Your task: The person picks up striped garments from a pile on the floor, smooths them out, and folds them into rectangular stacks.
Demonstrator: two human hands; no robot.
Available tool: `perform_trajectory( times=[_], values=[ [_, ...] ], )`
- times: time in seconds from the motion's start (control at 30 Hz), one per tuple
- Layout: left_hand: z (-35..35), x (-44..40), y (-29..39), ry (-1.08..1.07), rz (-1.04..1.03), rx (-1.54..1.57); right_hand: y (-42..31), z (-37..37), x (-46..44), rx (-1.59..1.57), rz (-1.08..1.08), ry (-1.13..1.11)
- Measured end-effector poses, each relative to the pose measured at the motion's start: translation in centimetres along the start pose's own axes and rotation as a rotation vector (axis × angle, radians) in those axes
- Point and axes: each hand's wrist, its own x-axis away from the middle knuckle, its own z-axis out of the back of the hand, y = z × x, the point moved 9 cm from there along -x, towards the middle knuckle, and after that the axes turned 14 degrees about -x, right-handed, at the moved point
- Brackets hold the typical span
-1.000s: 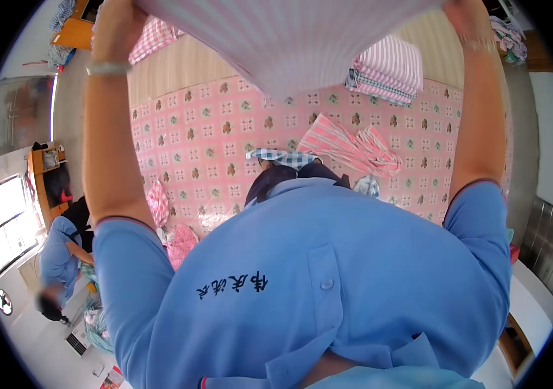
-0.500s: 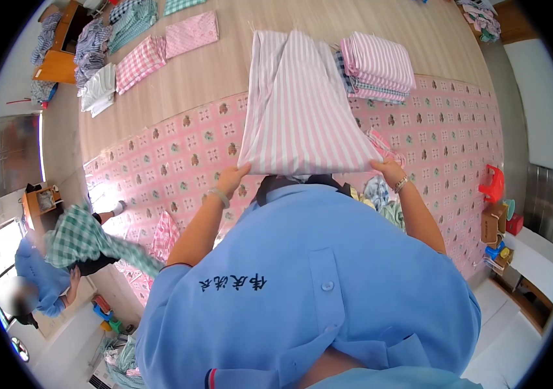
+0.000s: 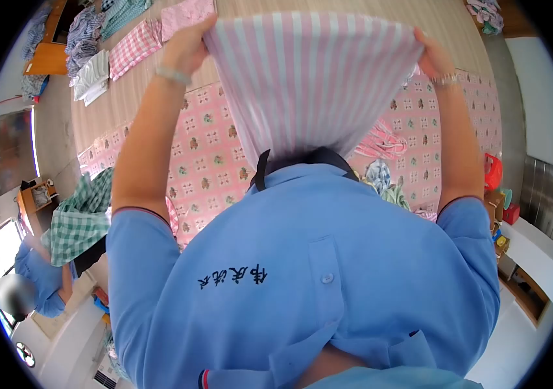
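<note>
A pink-and-white striped cloth [image 3: 315, 71] is stretched wide in front of my chest. My left hand [image 3: 189, 50] grips its upper left corner, fingers closed on the fabric. At the opposite corner my right hand [image 3: 434, 59] is closed on the edge too. Between the hands the top edge runs nearly straight, while the lower part hangs down toward my waist and narrows. The cloth hides the folded stack behind it almost wholly.
The table has a pink patterned cover [image 3: 202, 129]. A folded pink checked cloth [image 3: 135, 48] and a white cloth [image 3: 91, 78] lie at the left. Crumpled pink fabric [image 3: 383, 141] lies right of my body. A co-worker [image 3: 43, 279] at left handles a green checked cloth [image 3: 82, 217].
Both my hands have lifted up and away from my body, raising the cloth's near edge and spreading it wider. The co-worker's green checked cloth has shifted and bunched closer to them.
</note>
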Motion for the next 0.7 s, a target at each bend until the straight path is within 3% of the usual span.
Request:
perform_trajectory(
  times=[0.13,0.2,0.33,0.37,0.4,0.47,0.5,0.53,0.57,0.6,0.63,0.67,0.7],
  values=[
    [-1.7,-3.1,6.6,-0.112,-0.001,-0.047,-7.0,-8.4,-0.9,0.053,0.233,-0.215],
    [-3.0,-1.0,11.6,-0.062,-0.255,-0.065,-10.9,-11.6,-0.2,0.078,0.400,-0.354],
    [-5.3,3.7,15.6,-0.012,-0.319,-0.067,-14.8,-9.9,1.7,0.236,0.474,-0.343],
    [-5.3,3.9,15.4,-0.002,-0.327,-0.066,-14.4,-8.7,2.0,0.181,0.382,-0.395],
    [-5.2,3.9,14.9,-0.036,-0.352,-0.113,-13.7,-7.3,2.4,0.128,0.287,-0.449],
    [-4.8,4.6,12.4,-0.018,-0.396,-0.190,-11.5,-0.9,3.4,0.175,0.361,-0.289],
    [-4.3,5.4,9.9,0.032,-0.413,-0.217,-9.3,-1.8,6.0,0.314,0.354,-0.227],
    [-3.2,6.0,6.2,0.114,-0.366,-0.439,-6.0,5.0,5.4,0.557,0.072,-0.153],
    [-2.6,6.7,3.3,0.194,-0.312,-0.662,-3.8,5.2,7.5,0.841,0.011,0.013],
    [-2.9,8.1,0.3,0.302,-0.018,-0.913,-0.4,5.9,7.8,0.745,-0.007,-0.075],
    [-3.3,8.4,-3.9,0.277,-0.090,-0.630,3.0,6.5,8.2,0.645,-0.034,-0.161],
    [-4.6,8.9,-6.3,0.277,-0.105,-0.763,8.1,10.6,8.5,0.565,-0.372,-0.056],
    [-5.1,9.0,-9.8,0.278,-0.053,-0.785,10.5,11.1,7.9,0.493,-0.313,-0.102]
  ],
)
